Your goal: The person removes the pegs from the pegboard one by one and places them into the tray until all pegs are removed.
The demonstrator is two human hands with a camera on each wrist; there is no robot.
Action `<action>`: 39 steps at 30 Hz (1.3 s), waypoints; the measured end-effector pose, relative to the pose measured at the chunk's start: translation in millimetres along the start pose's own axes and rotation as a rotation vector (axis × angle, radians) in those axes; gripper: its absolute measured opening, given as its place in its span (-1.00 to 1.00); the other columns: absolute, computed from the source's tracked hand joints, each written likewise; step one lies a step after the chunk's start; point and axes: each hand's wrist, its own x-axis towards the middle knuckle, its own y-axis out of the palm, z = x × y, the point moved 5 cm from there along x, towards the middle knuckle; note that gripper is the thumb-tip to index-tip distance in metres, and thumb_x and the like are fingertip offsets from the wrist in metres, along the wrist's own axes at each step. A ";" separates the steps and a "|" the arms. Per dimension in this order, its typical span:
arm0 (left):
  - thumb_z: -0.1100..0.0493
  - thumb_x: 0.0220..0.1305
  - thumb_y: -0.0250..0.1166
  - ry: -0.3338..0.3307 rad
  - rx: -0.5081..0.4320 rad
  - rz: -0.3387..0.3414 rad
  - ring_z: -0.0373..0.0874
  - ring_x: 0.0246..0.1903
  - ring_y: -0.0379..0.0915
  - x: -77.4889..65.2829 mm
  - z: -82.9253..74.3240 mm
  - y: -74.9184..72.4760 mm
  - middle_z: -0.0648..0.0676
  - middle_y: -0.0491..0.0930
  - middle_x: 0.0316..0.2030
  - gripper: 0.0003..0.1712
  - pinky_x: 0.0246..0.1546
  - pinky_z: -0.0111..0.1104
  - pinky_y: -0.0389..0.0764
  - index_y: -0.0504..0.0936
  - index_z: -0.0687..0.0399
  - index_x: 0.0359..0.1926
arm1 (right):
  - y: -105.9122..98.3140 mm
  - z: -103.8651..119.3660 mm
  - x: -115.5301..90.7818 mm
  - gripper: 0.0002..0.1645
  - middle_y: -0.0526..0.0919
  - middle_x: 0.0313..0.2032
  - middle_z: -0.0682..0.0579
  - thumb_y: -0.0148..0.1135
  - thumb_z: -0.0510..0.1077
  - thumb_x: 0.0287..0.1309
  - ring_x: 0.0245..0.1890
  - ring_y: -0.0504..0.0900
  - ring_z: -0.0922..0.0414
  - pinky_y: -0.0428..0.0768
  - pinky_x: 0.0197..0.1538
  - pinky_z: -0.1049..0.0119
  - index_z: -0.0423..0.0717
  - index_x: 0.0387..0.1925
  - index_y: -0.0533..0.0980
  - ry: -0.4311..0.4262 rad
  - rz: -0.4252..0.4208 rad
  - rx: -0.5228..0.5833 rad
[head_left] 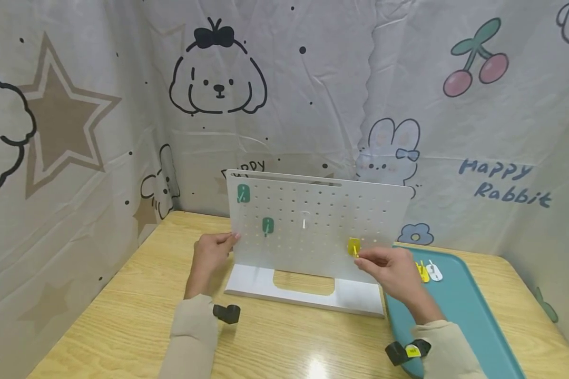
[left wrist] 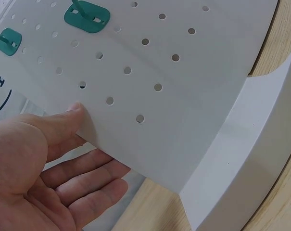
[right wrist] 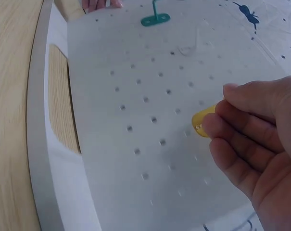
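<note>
My right hand: thumb and fingertips closed together, pinching the thin prong of a yellow hook. Its flat, rounded plate is at the lower right of the board; can't tell if it's seated. My left hand grips the board's left edge, thumb on the front, other fingers loosely bent at and behind the edge. Board is thin, smooth, matte white, dotted with round holes, upright on a white base with a rounded cutout. On it: two glossy green hooks, upper left, and a white hook near the middle. Right: teal round-cornered tray holding another yellow hook and another white hook. Wood-grain table below; creased, cartoon-printed cloth behind.
</note>
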 end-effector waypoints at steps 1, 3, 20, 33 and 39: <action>-0.13 0.43 0.24 0.001 0.003 0.001 0.08 -0.09 0.63 -0.1 -0.1 -0.2 0.19 0.69 -0.01 -0.53 -0.20 -0.14 0.57 0.67 0.06 0.15 | -3.9 -1.6 -2.8 -0.92 0.75 -0.34 0.08 0.44 -0.23 0.18 -0.34 0.71 0.16 0.63 -0.30 0.29 -0.15 -0.27 0.74 0.001 -0.007 -0.008; -0.13 0.43 0.24 0.002 0.004 0.002 0.08 -0.09 0.63 0.1 0.1 -0.2 0.18 0.69 -0.01 -0.54 -0.20 -0.14 0.58 0.67 0.06 0.15 | -11.4 -4.9 -8.2 -0.92 0.75 -0.35 0.08 0.46 -0.24 0.15 -0.36 0.71 0.18 0.62 -0.32 0.31 -0.15 -0.28 0.74 -0.006 -0.029 -0.019; -0.07 0.44 0.25 0.017 -0.017 0.000 0.09 -0.10 0.62 -0.8 1.5 -0.2 0.18 0.69 -0.03 -0.55 -0.12 -0.05 0.57 0.67 0.11 0.15 | -50.4 -51.0 -37.7 -0.86 0.76 -0.30 -0.04 0.43 -0.22 0.19 -0.35 0.70 0.26 0.61 -0.32 0.39 -0.22 -0.24 0.73 0.082 -0.061 -0.114; -0.10 0.43 0.25 0.023 -0.006 0.002 0.06 -0.13 0.62 -0.6 1.3 -1.0 0.18 0.71 -0.07 -0.53 -0.27 -0.20 0.55 0.67 0.11 0.15 | -47.4 -92.1 -42.1 -0.74 0.75 -0.27 -0.08 0.41 -0.12 0.21 -0.23 0.70 -0.05 0.62 -0.21 0.05 -0.27 -0.20 0.71 0.306 0.052 -0.196; -0.09 0.44 0.25 0.019 -0.004 0.002 0.04 -0.12 0.62 -0.1 1.0 -0.4 0.17 0.70 -0.04 -0.56 -0.24 -0.19 0.55 0.67 0.08 0.15 | -44.7 -109.2 -42.5 -0.71 0.75 -0.30 -0.07 0.41 -0.10 0.22 -0.24 0.68 -0.04 0.60 -0.26 0.12 -0.29 -0.21 0.71 0.341 0.097 -0.210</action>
